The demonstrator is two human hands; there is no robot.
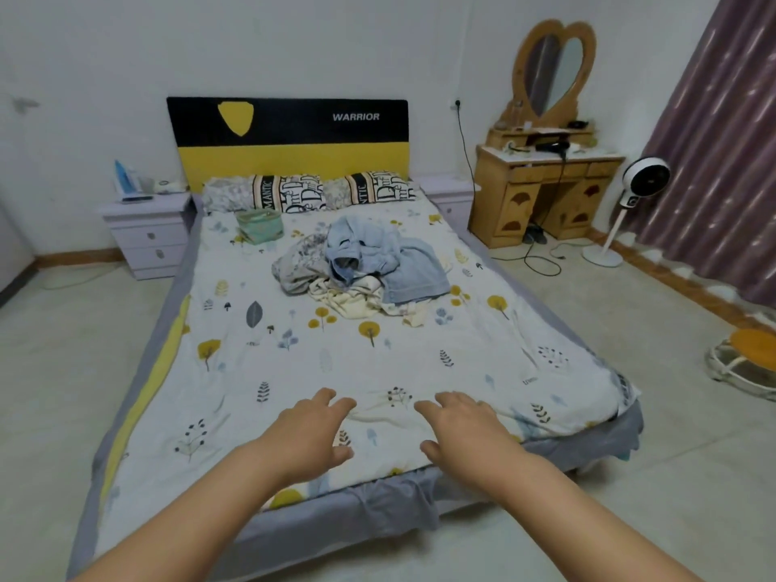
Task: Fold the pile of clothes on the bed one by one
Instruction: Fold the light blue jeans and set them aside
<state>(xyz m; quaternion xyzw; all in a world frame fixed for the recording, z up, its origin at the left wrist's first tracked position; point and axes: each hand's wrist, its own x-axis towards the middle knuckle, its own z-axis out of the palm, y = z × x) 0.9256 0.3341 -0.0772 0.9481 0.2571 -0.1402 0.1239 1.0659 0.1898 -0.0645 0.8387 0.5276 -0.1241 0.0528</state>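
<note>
Both my hands empty, fingers loosely spread: left hand (308, 434) and right hand (464, 430) reaching over bed (378, 371) foot; clothes pile (361, 266) well beyond them, mid-bed (nothing folded yet)

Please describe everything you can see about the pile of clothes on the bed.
The pile of clothes lies unfolded in a crumpled heap on the patterned bedsheet, around the middle of the bed and nearer the pillows. On top sits a light blue denim-looking garment; a pale floral piece is at its left, and cream fabric spills toward the front. Neither hand touches it.
</note>
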